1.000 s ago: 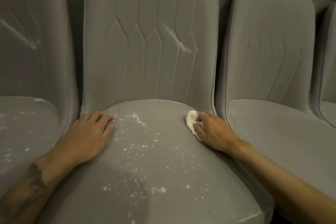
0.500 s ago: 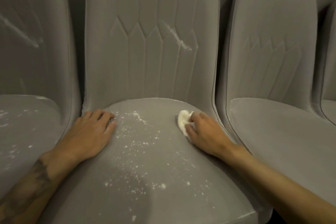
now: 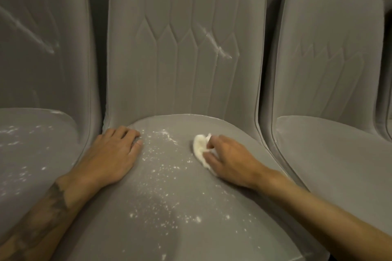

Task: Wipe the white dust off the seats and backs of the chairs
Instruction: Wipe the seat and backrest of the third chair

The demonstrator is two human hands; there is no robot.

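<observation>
1. White dust lies speckled down the centre of the middle chair's seat, from its far edge to its near edge.
2. A white streak crosses the right part of that chair's back.
3. A white cloth sits on the seat just right of the dust, towards the far side.
4. The right hand presses the cloth down, its fingers curled over it.
5. The left hand rests flat on the seat's far left corner, fingers relaxed and holding nothing.
6. The left chair also carries dust on its seat and back.
7. The right chair stands alongside.
</observation>
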